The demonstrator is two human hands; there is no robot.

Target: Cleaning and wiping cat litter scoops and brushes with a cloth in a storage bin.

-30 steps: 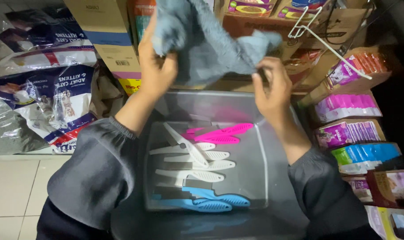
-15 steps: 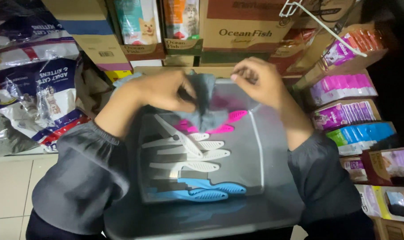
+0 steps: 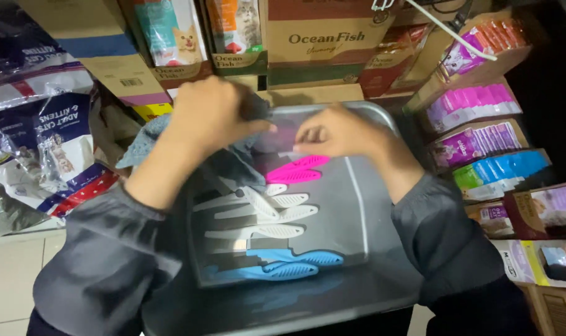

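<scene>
Both hands, the left hand [image 3: 211, 115] and right hand [image 3: 336, 132], are now lowering and gripping the grey-blue cloth [image 3: 147, 140], raised a second ago, at the far rim of the grey tray [image 3: 370, 205] holding pink combs [image 3: 295, 169], white combs [image 3: 264, 214] and blue combs [image 3: 283, 264].

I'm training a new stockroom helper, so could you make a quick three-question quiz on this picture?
1. True or false: the left hand holds a grey-blue cloth.
2. In the grey tray, which combs lie nearest the person: pink, white or blue?
3. Multiple choice: the right hand is over (a) the tray's far end, (b) the floor tiles, (c) the pet-food bag.

Key: 1 true. 2 blue. 3 a.
</scene>
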